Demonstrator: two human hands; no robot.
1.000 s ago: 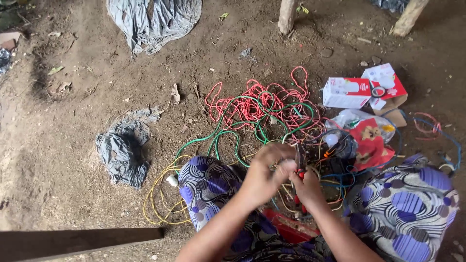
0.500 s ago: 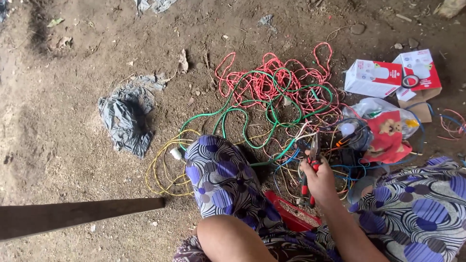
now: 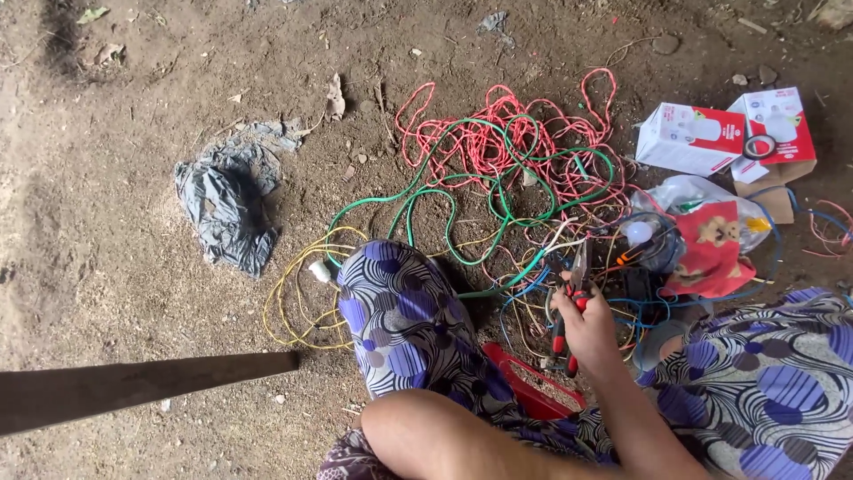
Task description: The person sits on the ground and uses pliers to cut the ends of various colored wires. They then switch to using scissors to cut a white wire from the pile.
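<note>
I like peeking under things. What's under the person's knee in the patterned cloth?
Yellow wires and a green wire run under the knee, beside a red tray. Where they go underneath is covered.

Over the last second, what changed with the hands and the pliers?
The left hand let go and drew back out of sight; only its forearm shows. The right hand keeps its grip on the red-handled pliers over the wire tangle. The boxes and grey bag stayed put.

I see red-handled pliers against red wire, green wire and yellow wire. My skirt is white with black swirls and purple-blue ovals. The boxes are white and red, the bag grey, the ground brown.
</note>
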